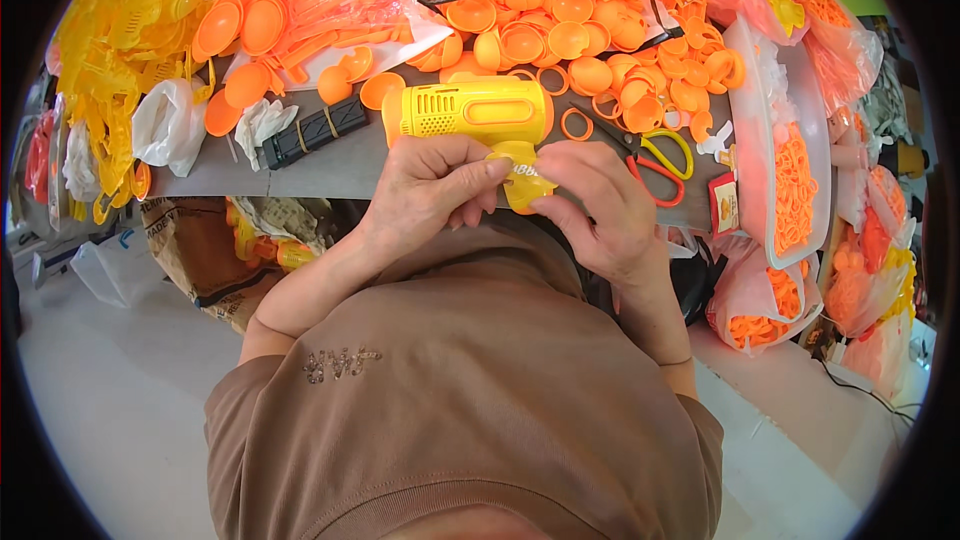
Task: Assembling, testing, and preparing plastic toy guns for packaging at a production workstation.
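Both hands pinch a small yellow plastic piece [522, 190] with white lettering, near the table's front edge. My left hand [430, 185] has its thumb and fingertips closed on the piece's left side. My right hand [605, 205] grips its right side, fingers curled over the top and thumb below. Directly behind lies a yellow barrel-shaped plastic housing [460, 112] with vent slots and orange trim. The small piece overlaps the housing's lower edge in view; I cannot tell whether the two are joined.
Orange cups and rings [570, 20] are heaped behind the housing, and yellow parts [130, 60] pile at the far left. Scissors [660, 168] lie right of my hands. A banded black bar [315, 130] rests at left. A clear bin [825, 180] of orange pieces stands at right.
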{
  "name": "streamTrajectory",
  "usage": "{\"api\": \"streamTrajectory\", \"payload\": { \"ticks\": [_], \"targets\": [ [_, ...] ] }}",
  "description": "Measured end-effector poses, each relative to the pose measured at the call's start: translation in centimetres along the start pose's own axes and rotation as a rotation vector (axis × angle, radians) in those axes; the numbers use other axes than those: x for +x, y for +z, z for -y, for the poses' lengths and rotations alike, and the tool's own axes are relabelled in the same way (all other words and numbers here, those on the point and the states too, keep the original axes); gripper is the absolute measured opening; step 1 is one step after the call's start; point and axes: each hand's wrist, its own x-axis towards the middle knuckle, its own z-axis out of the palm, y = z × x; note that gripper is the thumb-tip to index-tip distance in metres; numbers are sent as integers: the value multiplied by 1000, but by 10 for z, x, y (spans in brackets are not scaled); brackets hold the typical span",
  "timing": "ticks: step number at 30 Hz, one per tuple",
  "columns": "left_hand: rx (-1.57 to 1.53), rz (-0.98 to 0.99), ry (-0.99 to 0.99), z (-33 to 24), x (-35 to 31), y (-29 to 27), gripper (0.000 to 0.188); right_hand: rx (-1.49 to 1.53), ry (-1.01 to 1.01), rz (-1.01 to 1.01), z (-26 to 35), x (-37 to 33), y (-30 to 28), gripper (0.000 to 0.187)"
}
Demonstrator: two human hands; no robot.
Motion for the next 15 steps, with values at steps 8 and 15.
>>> {"api": "streamTrajectory", "payload": {
  "ticks": [8,15],
  "targets": [
    [637,-192,578,1,6,-10,16,-155,7,-188,-24,-3,0,33],
    [1281,-175,920,7,23,-45,36,-312,-15,-177,-56,12,2,37]
  ]
}}
